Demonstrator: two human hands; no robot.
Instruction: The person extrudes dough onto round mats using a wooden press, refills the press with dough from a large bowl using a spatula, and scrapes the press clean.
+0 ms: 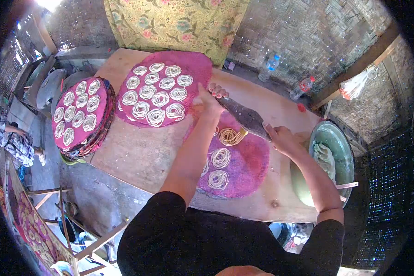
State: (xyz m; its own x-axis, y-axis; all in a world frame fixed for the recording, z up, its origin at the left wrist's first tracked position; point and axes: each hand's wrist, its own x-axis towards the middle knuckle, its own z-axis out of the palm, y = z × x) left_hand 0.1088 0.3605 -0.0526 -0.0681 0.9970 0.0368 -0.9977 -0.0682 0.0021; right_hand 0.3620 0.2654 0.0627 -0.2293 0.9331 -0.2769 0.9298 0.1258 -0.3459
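Note:
My left hand (212,98) is wrapped round the upper left end of a dark wooden tool (244,115). On its lower right end my right hand (280,138) is closed too. Below the tool's middle, a yellowish strand runs down to a yellow-brown coil (230,136). That coil lies on a round pink cloth (248,170), with pale coils (221,158) nearer to me. Part of this cloth is hidden by my left forearm. Farther left, a second pink cloth (193,64) bears several pale coils in rows.
A stack of round trays (106,124) with coils on top stands at the table's left edge. A green basin (347,152) holding pale dough is at the right. Two bottles (269,66) stand behind the table (133,152). Part of a person (16,142) shows far left.

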